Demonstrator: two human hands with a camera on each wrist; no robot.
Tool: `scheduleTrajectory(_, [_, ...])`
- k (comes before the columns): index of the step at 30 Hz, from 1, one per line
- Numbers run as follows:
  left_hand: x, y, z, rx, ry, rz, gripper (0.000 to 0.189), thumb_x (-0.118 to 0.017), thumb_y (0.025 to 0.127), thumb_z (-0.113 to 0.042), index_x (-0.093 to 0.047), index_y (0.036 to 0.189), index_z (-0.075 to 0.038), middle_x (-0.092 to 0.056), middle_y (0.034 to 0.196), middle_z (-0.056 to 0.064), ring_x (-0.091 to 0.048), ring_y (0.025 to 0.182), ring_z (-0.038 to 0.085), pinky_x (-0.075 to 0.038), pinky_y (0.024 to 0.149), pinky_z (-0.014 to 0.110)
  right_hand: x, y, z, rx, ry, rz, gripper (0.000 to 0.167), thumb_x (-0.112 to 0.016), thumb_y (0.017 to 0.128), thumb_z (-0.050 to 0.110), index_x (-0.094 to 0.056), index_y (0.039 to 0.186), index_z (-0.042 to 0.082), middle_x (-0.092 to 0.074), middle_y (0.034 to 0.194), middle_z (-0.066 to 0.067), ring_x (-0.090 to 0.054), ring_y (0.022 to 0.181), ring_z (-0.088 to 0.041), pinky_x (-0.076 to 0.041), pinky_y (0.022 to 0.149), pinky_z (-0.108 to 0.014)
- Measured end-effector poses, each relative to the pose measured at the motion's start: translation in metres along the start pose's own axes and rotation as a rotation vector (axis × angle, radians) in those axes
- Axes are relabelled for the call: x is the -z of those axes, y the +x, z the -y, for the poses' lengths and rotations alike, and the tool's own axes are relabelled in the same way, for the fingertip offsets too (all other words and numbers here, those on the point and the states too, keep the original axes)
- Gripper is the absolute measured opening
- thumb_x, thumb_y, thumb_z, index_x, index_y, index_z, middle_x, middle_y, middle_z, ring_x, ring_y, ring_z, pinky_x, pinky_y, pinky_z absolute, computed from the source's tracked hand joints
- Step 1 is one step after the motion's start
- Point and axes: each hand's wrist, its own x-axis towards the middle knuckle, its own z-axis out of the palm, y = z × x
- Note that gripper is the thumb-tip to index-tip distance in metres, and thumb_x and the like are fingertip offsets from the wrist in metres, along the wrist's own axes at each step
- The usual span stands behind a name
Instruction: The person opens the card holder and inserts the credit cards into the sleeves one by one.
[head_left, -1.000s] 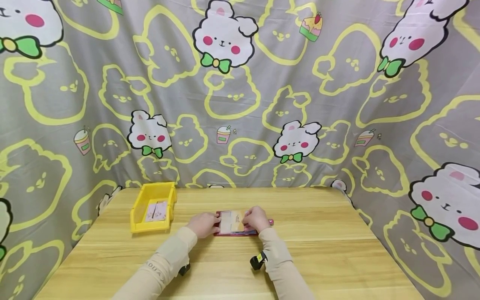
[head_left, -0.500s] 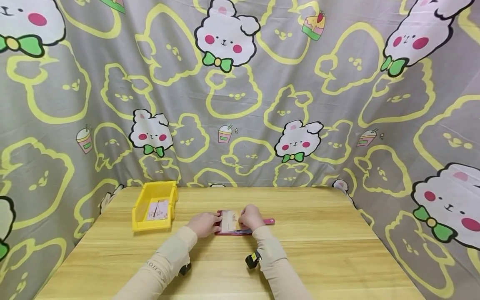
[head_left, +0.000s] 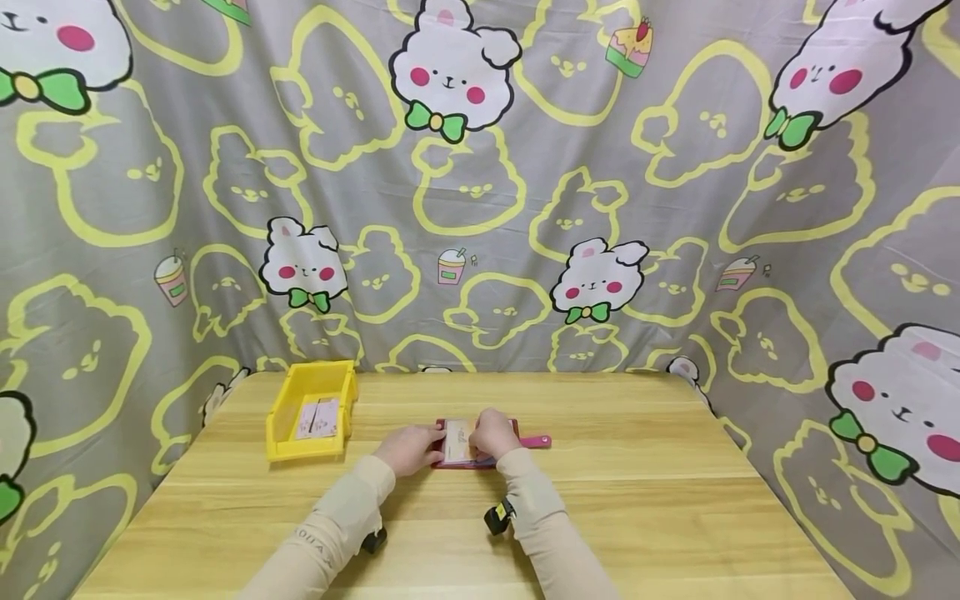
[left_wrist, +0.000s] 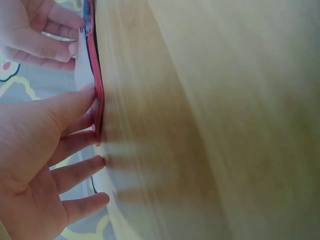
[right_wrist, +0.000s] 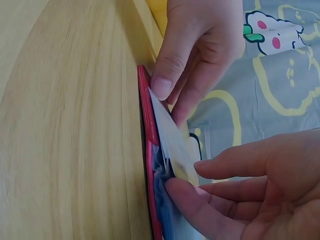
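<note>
A flat red card wallet (head_left: 444, 465) lies on the table with its pink snap strap (head_left: 536, 442) pointing right. On top of it is a pale card (head_left: 456, 443) with an orange part and some print. My left hand (head_left: 408, 450) rests at the wallet's left end, thumb pressing the card's edge, the other fingers straight and spread in the left wrist view. My right hand (head_left: 492, 433) pinches the card's right side between thumb and fingers. Below the card, crumpled clear plastic sleeves (right_wrist: 160, 172) stick out beside the red edge. My fingers hide part of the card.
At the back left of the wooden table (head_left: 637, 500) stands a yellow bin (head_left: 279, 421) with pinkish cards (head_left: 318, 419) in it. A grey patterned curtain (head_left: 480, 325) hangs behind the table and along both sides.
My right hand has moved left and slid the card leftward over the wallet. More of the wallet's strap now shows. My left hand has stayed at the left end.
</note>
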Motion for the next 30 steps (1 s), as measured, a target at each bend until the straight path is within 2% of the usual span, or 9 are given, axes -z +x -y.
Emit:
scheduleTrajectory(5, [0.001, -0.001, 0.000, 0.008, -0.029, -0.002, 0.044, -0.070, 0.089, -0.031, -0.065, 0.125, -0.006, -0.069, 0.122, 0.012, -0.065, 0.111, 0.032, -0.052, 0.097, 0.045, 0.007, -0.001, -0.004, -0.030, 0.070, 0.032, 0.018, -0.065, 0.075, -0.007, -0.056, 0.063, 0.002, -0.061, 0.058, -0.010, -0.069, 0.053, -0.027, -0.057, 0.047, -0.030])
scheduleTrajectory(8, [0.002, -0.003, 0.000, 0.014, -0.053, -0.001, 0.045, -0.070, 0.089, -0.031, -0.065, 0.125, -0.005, -0.069, 0.121, 0.012, -0.065, 0.111, 0.031, -0.052, 0.096, 0.045, 0.013, -0.002, -0.010, -0.040, 0.132, 0.045, 0.002, -0.065, 0.079, -0.004, -0.064, 0.077, -0.005, -0.066, 0.069, -0.014, -0.069, 0.055, -0.026, -0.058, 0.050, -0.031])
scheduleTrajectory(10, [0.004, -0.005, 0.001, 0.025, -0.067, 0.001, 0.046, -0.070, 0.089, -0.032, -0.064, 0.126, -0.005, -0.069, 0.122, 0.012, -0.065, 0.112, 0.031, -0.052, 0.097, 0.045, 0.018, -0.002, -0.014, -0.033, 0.154, 0.049, 0.010, -0.066, 0.081, -0.001, -0.067, 0.088, -0.008, -0.067, 0.075, -0.015, -0.070, 0.058, -0.024, -0.059, 0.053, -0.031])
scheduleTrajectory(13, [0.008, -0.008, 0.003, 0.050, -0.095, 0.002, 0.046, -0.069, 0.089, -0.032, -0.063, 0.127, -0.007, -0.068, 0.124, 0.012, -0.063, 0.115, 0.031, -0.050, 0.100, 0.046, 0.028, -0.003, -0.020, 0.004, 0.166, 0.033, 0.018, -0.067, 0.083, 0.002, -0.066, 0.097, -0.010, -0.070, 0.080, -0.017, -0.071, 0.062, -0.028, -0.060, 0.056, -0.033])
scheduleTrajectory(16, [0.016, -0.013, 0.003, 0.075, -0.117, -0.001, 0.045, -0.068, 0.091, -0.033, -0.063, 0.127, -0.007, -0.066, 0.126, 0.012, -0.061, 0.118, 0.032, -0.048, 0.103, 0.048, 0.040, -0.004, -0.026, 0.047, 0.137, -0.004, 0.021, -0.069, 0.084, 0.005, -0.067, 0.100, -0.008, -0.070, 0.083, -0.016, -0.071, 0.063, -0.028, -0.060, 0.057, -0.032])
scheduleTrajectory(20, [0.032, -0.020, 0.003, 0.085, -0.148, -0.020, 0.044, -0.066, 0.092, -0.033, -0.062, 0.127, -0.006, -0.064, 0.128, 0.014, -0.059, 0.121, 0.034, -0.046, 0.105, 0.050, 0.056, -0.005, -0.038, 0.109, 0.048, -0.075, 0.023, -0.071, 0.084, 0.009, -0.069, 0.100, -0.007, -0.069, 0.084, -0.013, -0.067, 0.065, -0.020, -0.057, 0.060, -0.029])
scheduleTrajectory(24, [0.046, -0.028, 0.004, 0.097, -0.125, -0.046, 0.042, -0.063, 0.094, -0.035, -0.063, 0.127, -0.008, -0.063, 0.131, 0.014, -0.057, 0.124, 0.034, -0.045, 0.106, 0.050, 0.072, -0.010, -0.050, 0.169, -0.067, -0.128, 0.028, -0.073, 0.082, 0.011, -0.069, 0.103, -0.007, -0.071, 0.090, -0.016, -0.067, 0.081, -0.022, -0.057, 0.075, -0.035])
scheduleTrajectory(28, [0.056, -0.034, 0.010, 0.104, -0.076, -0.082, 0.045, -0.060, 0.095, -0.041, -0.063, 0.127, -0.010, -0.063, 0.131, 0.013, -0.057, 0.123, 0.033, -0.045, 0.106, 0.050, 0.084, -0.019, -0.064, 0.199, -0.135, -0.069, 0.045, -0.078, 0.079, 0.012, -0.064, 0.115, -0.012, -0.069, 0.110, -0.026, -0.066, 0.104, -0.037, -0.053, 0.094, -0.048])
scheduleTrajectory(30, [0.061, -0.037, 0.013, 0.106, -0.059, -0.091, 0.046, -0.058, 0.095, -0.043, -0.063, 0.128, -0.010, -0.062, 0.132, 0.012, -0.057, 0.124, 0.033, -0.045, 0.106, 0.049, 0.087, -0.023, -0.071, 0.217, -0.186, -0.013, 0.056, -0.081, 0.077, 0.015, -0.060, 0.122, -0.012, -0.067, 0.115, -0.027, -0.064, 0.108, -0.040, -0.051, 0.098, -0.049])
